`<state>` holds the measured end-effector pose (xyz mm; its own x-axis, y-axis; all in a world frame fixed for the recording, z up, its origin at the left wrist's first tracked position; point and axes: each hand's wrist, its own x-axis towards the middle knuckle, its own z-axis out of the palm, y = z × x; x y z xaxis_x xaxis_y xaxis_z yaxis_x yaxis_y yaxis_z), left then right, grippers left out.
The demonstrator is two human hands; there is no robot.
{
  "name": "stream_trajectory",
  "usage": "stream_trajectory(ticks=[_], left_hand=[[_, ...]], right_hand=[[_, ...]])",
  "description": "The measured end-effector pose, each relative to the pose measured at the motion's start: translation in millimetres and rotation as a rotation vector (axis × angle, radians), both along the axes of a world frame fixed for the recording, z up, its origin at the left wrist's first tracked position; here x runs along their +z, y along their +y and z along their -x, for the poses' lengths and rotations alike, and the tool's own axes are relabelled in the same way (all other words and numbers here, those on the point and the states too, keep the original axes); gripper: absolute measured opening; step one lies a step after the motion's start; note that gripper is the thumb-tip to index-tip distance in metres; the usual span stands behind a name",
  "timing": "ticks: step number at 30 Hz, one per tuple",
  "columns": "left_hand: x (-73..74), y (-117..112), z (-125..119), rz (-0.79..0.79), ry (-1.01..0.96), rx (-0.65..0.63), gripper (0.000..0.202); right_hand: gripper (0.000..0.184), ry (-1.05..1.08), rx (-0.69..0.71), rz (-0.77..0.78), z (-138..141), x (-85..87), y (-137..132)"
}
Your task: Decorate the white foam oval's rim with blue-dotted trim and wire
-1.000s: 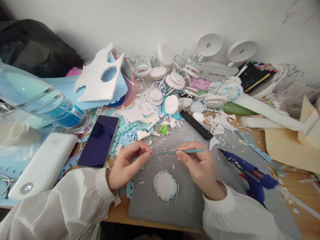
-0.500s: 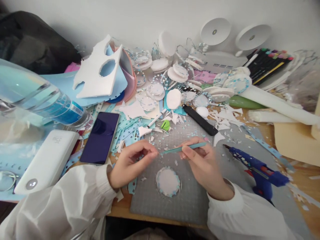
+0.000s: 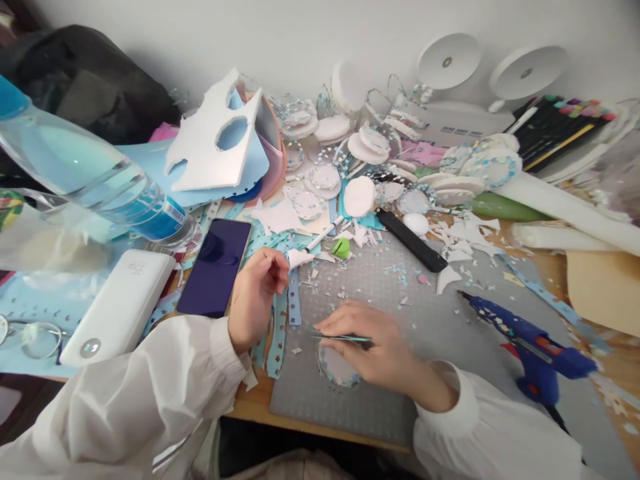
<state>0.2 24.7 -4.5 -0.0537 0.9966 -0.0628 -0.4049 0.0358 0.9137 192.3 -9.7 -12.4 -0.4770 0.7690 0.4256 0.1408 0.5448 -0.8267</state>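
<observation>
Teal tweezers (image 3: 353, 338) are pinched in my right hand (image 3: 370, 337), their tip pointing left above the near part of the grey mat. Directly beneath lies a white foam disc (image 3: 339, 367) edged with small pale blue pieces, partly covered by the hand and tweezers. My left hand (image 3: 257, 297) is raised beside the phone (image 3: 215, 267), its fingers curled in; whether anything is between them is hidden. Punched blue paper strips (image 3: 278, 340) lie just below and right of it.
A blue glue gun (image 3: 533, 340) rests on the mat's right side. A black cutter (image 3: 413, 240), green piece (image 3: 341, 248) and scraps lie farther back, before piled decorated discs (image 3: 323, 180). At left are a power bank (image 3: 123, 300), water bottle (image 3: 100, 173) and glasses (image 3: 40, 339).
My right hand has brought the tweezers down and left over the disc. My left hand has come away from the tweezers' tip and risen left. The view has shifted slightly left.
</observation>
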Motion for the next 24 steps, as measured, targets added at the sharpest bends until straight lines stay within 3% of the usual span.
stream_trajectory(ticks=[5,11,17,24], left_hand=[[-0.3,-2,0,0.007,0.000,-0.010,0.021],[-1.1,-3,0,0.013,0.008,-0.041,0.019],[-3.0,-6,1,-0.012,0.070,-0.084,0.018],[-4.6,-15,7,-0.248,0.311,-0.271,0.017]], right_hand=[[0.013,-0.033,0.016,-0.047,2,-2.6,0],[0.010,-0.018,-0.079,0.030,5,-3.5,-4],[0.006,0.119,-0.245,0.309,-1,5.5,-3],[0.012,0.434,-0.379,0.623,-19,7.4,5]])
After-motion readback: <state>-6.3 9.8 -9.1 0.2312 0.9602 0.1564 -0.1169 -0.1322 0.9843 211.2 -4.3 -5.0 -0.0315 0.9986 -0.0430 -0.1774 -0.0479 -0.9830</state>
